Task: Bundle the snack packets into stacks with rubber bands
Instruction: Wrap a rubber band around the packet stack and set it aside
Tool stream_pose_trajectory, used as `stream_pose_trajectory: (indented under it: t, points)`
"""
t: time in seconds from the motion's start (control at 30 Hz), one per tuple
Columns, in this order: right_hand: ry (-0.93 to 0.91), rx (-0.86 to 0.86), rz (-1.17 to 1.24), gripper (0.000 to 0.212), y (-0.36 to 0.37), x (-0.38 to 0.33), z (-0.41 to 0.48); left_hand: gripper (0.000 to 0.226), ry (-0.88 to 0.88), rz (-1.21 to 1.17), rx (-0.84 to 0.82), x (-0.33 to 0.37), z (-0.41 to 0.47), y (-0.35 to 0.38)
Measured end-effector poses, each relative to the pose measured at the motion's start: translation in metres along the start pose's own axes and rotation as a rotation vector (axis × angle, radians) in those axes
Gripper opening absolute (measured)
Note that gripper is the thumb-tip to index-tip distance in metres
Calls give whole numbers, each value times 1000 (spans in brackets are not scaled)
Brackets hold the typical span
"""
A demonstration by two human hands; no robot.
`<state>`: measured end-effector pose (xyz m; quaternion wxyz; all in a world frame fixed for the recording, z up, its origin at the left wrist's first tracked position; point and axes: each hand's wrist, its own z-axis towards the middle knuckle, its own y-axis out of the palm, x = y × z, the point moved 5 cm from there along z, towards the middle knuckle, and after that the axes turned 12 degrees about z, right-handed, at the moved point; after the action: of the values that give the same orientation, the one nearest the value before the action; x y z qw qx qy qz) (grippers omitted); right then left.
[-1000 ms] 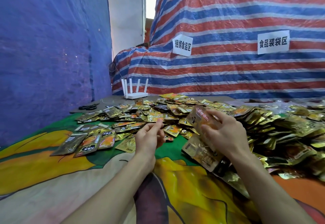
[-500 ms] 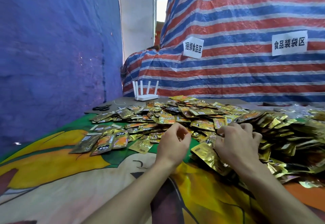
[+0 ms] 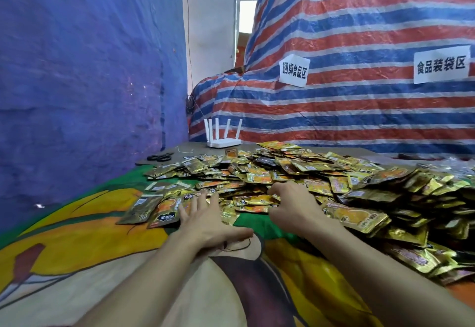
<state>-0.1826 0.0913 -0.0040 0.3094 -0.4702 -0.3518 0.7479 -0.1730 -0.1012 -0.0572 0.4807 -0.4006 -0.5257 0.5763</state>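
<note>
A big heap of gold and orange snack packets [image 3: 295, 172] covers the far and right side of the printed cloth [image 3: 77, 244]. My left hand [image 3: 205, 221] lies flat with straight fingers, its tips touching the loose packets [image 3: 164, 213] at the heap's near left edge. My right hand [image 3: 290, 206] is dug into the heap beside it. Its fingers curl over a few gold packets [image 3: 254, 203], with the thumb at their near edge. Its fingertips are partly hidden. I see no rubber band on either hand.
Black scissors [image 3: 159, 157] and a thin pale thread [image 3: 183, 150] lie on the grey board at the back left. A white router [image 3: 222, 141] stands behind the heap. A blue tarp wall is on the left and a striped tarp with paper signs [image 3: 294, 71] behind.
My right hand has put down the stack it held up and now digs into the heap. My left hand has uncurled and spread flat onto the near packets. The view has shifted.
</note>
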Motion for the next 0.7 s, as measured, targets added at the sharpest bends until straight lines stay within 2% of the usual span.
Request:
stream_pose_trajectory:
  t: [0.13,0.23,0.3,0.47,0.57,0.67,0.7]
  points:
    - [24,-160,-10,63,32,-3,32,152,-106,19,-59,-7,3,9]
    - [121,-275,55,68,51,9,48,142,-187,-2,-60,-15,1,13]
    - [207,-298,132,67,60,21,54,126,-208,25,-6,-17,2,10]
    - [253,-179,78,57,65,39,64,56,-147,90,166,-12,-2,-9]
    - [192,-87,-8,45,68,40,61,36,-69,175,270,-2,-8,-17]
    - [80,28,-79,24,63,33,57,25,33,265,339,9,-11,-18]
    - [48,59,-97,23,61,30,55,22,57,295,348,11,-11,-18]
